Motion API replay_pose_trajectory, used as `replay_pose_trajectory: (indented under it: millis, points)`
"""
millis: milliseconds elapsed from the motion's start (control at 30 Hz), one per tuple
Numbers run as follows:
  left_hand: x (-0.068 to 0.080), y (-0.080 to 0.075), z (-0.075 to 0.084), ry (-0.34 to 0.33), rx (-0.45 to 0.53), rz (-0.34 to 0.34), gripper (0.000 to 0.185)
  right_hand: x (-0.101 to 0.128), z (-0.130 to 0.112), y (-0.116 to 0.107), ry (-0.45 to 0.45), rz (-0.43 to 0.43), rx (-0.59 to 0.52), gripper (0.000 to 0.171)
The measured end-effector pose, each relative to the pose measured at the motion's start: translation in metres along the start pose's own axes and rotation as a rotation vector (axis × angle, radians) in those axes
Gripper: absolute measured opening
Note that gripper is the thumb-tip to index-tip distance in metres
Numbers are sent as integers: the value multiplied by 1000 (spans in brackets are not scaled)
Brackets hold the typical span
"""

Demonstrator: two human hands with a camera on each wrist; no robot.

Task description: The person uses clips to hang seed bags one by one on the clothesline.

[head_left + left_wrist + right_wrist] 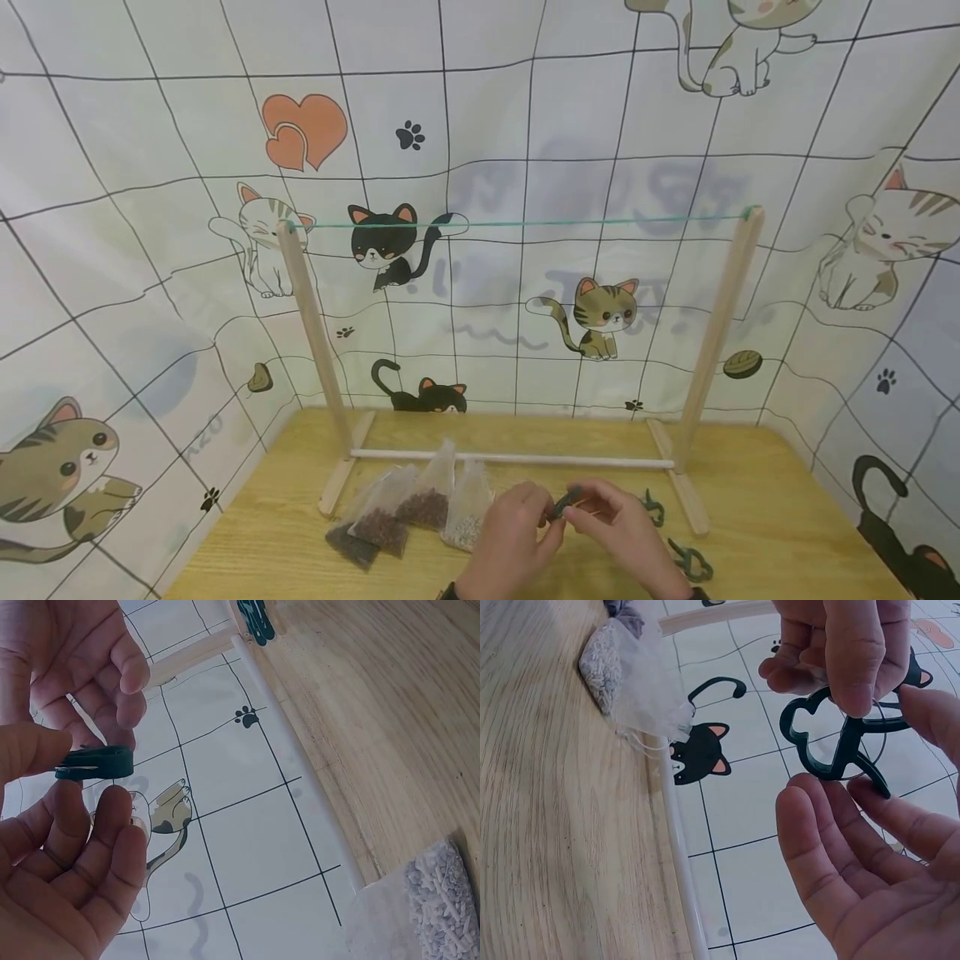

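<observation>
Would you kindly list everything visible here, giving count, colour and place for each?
Clothes peg in hand: one, dark green, pinched between both hands above the table.
Spare pegs: two, dark green, on the table at the right.
Mesh bags: four, translucent with dark or pale filling, front left on the table.
Rack: one, pale wood, mid-table.
String: one, green, between the rack's post tops.
Table: one, light wood.
Backdrop: white, cat-printed, around the table.
Left hand.
Right hand.
</observation>
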State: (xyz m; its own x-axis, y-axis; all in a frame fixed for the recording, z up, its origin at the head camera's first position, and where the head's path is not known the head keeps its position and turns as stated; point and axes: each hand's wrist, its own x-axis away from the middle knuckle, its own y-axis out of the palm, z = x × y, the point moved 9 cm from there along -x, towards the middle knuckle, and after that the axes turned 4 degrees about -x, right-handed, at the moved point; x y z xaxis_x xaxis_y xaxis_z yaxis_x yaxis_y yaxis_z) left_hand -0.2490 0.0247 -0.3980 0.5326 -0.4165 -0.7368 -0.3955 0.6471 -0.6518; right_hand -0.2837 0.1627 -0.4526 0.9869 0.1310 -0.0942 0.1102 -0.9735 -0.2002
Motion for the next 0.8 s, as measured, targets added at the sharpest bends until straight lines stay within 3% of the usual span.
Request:
replay_pose_trajectory:
  millis: [267, 367, 467, 600, 700, 800]
  points:
    - [2, 4, 3, 16, 19, -36, 23, 1, -2, -3, -16, 47, 59, 34]
    - [2, 5, -5, -36, 29, -66, 18, 1, -6, -8, -50, 92, 98, 28]
    - [4, 4, -30, -173, -24, -80, 17, 2, -8, -16, -73, 149, 134, 23]
    - [14, 0, -79, -414, -103, -96, 28, 2, -7, -25, -60, 181, 152, 23]
    - [26, 0, -108, -545, -60, -133, 34, 1, -6, -27, -53, 175, 156, 24]
    - [37, 5, -128, -614, 11, -193, 38, 2, -7, -29, -62, 163, 157, 25]
